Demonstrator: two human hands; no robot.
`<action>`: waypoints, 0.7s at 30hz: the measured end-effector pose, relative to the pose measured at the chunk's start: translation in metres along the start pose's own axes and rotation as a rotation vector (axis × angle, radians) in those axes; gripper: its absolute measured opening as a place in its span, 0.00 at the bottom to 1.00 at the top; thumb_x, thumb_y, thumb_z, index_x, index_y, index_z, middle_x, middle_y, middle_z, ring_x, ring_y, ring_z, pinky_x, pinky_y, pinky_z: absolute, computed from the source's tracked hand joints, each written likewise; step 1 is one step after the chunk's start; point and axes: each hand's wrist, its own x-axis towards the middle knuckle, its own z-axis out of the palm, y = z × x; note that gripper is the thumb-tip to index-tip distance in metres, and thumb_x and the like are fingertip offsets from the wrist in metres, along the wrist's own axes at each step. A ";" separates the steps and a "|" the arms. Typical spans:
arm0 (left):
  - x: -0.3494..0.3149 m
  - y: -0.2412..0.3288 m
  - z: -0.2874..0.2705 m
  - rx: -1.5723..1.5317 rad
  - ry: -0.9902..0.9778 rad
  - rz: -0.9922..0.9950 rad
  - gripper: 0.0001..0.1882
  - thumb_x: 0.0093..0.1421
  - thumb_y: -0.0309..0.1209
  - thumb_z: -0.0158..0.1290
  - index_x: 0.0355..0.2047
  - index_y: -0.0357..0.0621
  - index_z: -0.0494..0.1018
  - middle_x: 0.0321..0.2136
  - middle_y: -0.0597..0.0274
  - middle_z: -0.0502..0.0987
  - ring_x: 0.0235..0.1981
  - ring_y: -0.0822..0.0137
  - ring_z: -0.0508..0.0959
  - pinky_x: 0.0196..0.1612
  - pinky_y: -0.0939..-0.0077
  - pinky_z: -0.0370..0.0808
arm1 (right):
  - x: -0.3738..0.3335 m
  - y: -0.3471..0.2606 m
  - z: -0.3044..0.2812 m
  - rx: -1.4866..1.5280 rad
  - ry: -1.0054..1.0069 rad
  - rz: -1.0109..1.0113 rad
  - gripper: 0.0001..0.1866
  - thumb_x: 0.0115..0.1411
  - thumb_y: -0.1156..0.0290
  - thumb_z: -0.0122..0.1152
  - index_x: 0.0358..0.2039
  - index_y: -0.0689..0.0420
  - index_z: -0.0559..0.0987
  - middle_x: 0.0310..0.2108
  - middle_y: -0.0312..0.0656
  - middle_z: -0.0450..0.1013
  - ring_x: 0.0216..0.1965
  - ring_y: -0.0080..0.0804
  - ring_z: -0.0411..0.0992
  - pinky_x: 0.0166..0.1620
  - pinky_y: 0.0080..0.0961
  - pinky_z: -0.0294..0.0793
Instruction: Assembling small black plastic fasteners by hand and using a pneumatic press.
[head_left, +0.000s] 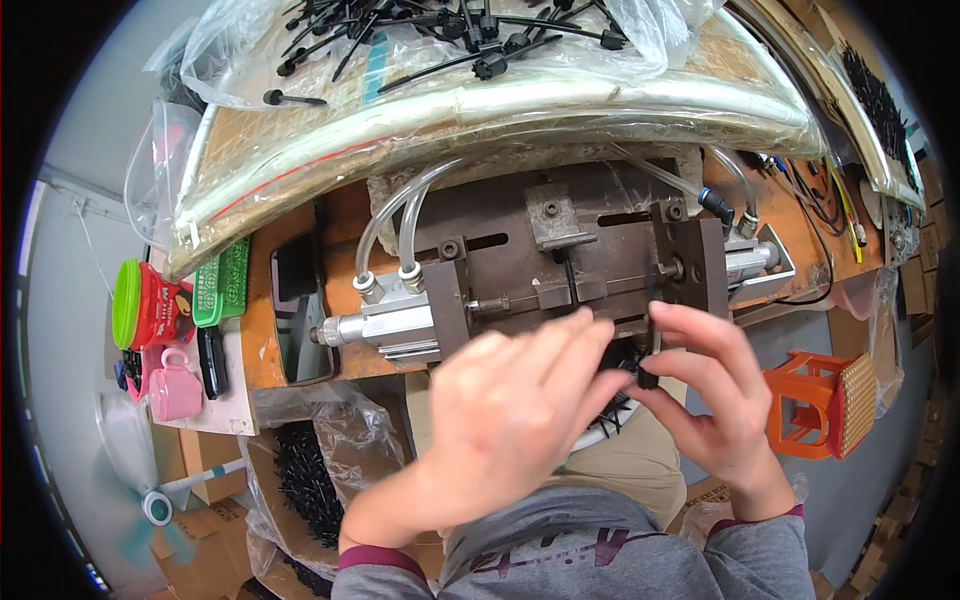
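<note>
My right hand (712, 385) pinches a small black plastic piece (648, 378) between thumb and fingers, at the front right of a dark metal fixture (510, 265). A thin blurred strip rises above those fingertips. My left hand (515, 405), slightly blurred, reaches across the fixture's front edge with fingers stretched out and nothing visible in them. Its thumb comes close to the black piece; whether they touch I cannot tell. In the middle of the fixture, two small metal blocks (572, 291) stand below a bolted bracket (553, 215), with a thin dark stem between them.
Air cylinders flank the fixture, left (395, 328) and right (750, 262), with clear hoses (385, 215). Several black stemmed pieces (490, 65) lie on the plastic-covered shelf above. A phone (303, 335), green basket (222, 285), pink mug (176, 388), fan (157, 507) and orange stool (805, 405) surround the bench.
</note>
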 end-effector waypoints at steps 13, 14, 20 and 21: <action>0.127 -0.080 -0.041 0.076 0.231 -0.007 0.10 0.57 0.28 0.64 0.39 0.40 0.84 0.32 0.56 0.85 0.32 0.68 0.83 0.40 0.74 0.78 | 0.013 -0.005 0.036 -0.283 -0.186 -0.066 0.15 0.46 0.76 0.73 0.34 0.58 0.77 0.57 0.49 0.75 0.20 0.30 0.70 0.27 0.23 0.71; 0.123 -0.077 -0.043 0.029 0.247 -0.004 0.10 0.57 0.27 0.64 0.39 0.39 0.84 0.33 0.57 0.84 0.31 0.70 0.82 0.38 0.75 0.78 | 0.013 -0.004 0.035 -0.301 -0.192 -0.079 0.13 0.47 0.76 0.71 0.33 0.58 0.77 0.56 0.49 0.76 0.20 0.27 0.70 0.27 0.22 0.71; 0.069 -0.032 -0.059 -0.215 0.335 -0.080 0.11 0.50 0.22 0.69 0.35 0.36 0.83 0.35 0.62 0.79 0.33 0.74 0.80 0.32 0.86 0.76 | 0.041 -0.007 0.012 -0.236 -0.244 -0.108 0.15 0.49 0.71 0.71 0.36 0.57 0.76 0.39 0.45 0.79 0.24 0.34 0.75 0.28 0.30 0.74; 0.055 -0.025 -0.062 -0.221 0.331 -0.106 0.12 0.48 0.21 0.70 0.35 0.37 0.83 0.37 0.61 0.79 0.35 0.73 0.81 0.32 0.86 0.78 | 0.055 -0.001 0.006 -0.163 -0.227 -0.128 0.17 0.49 0.69 0.73 0.37 0.57 0.76 0.34 0.43 0.78 0.26 0.38 0.76 0.29 0.32 0.75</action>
